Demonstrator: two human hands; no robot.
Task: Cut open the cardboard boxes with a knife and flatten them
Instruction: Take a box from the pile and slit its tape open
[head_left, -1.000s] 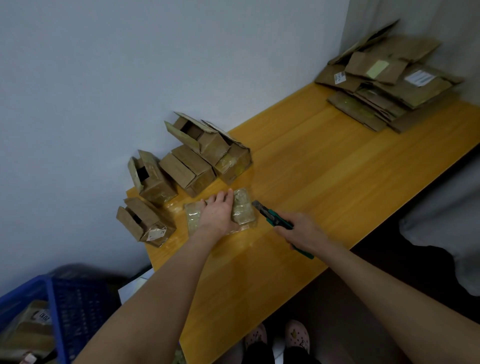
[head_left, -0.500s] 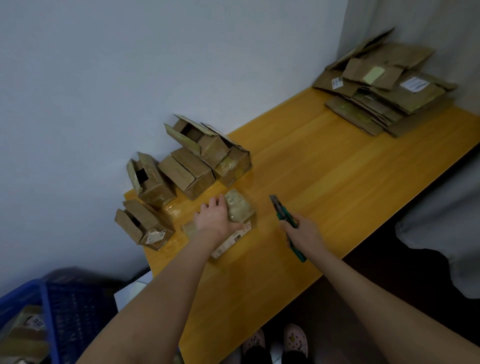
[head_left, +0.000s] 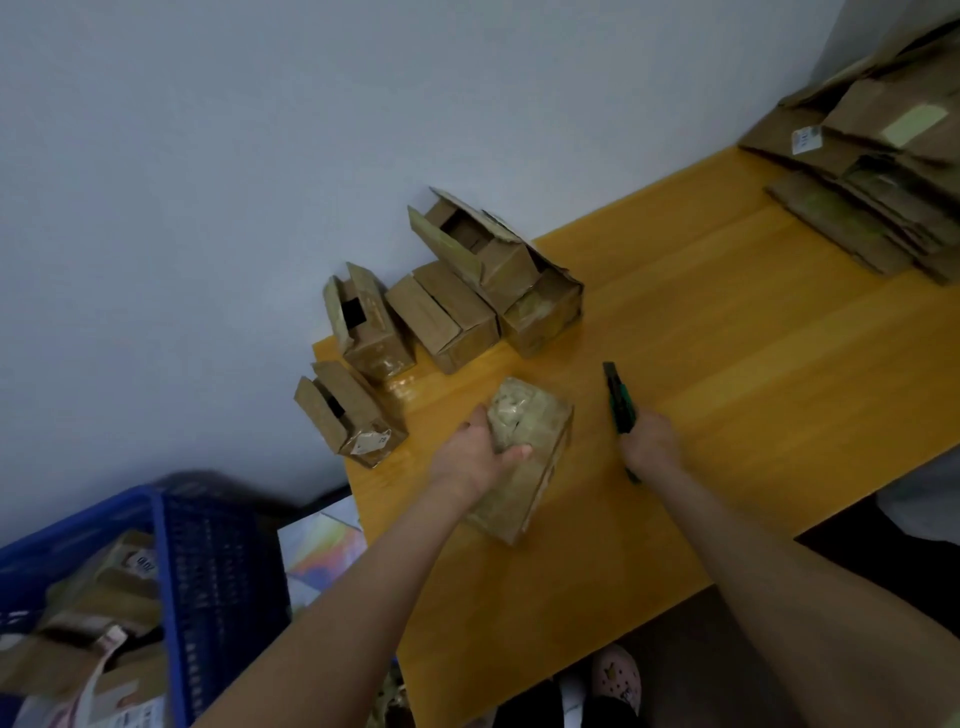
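From my remote seat I see first the long wooden table, which runs along the pale wall. At the lower left stands a blue basket with more cardboard inside; a strip of print shows there, but it is too blurred for me to read. On the far right end of the table lies a pile of flat cardboard. It carries a white label whose writing is too small to read, and a pale blank sticker. Against the wall is a group of open boxes, their flaps standing up; the nearest one has a white sticker, also not readable. The taped box lies on the table in front of this group, well apart from the pile. Its long axis runs from the wall side toward the near edge, and one end, covered in crinkled tape, faces up and away from me. My left hand grips this far end, thumb curled over the top. My right hand, just beside the box, is closed around the knife. Its handle is green and black, and its tip points away from me toward the wall.
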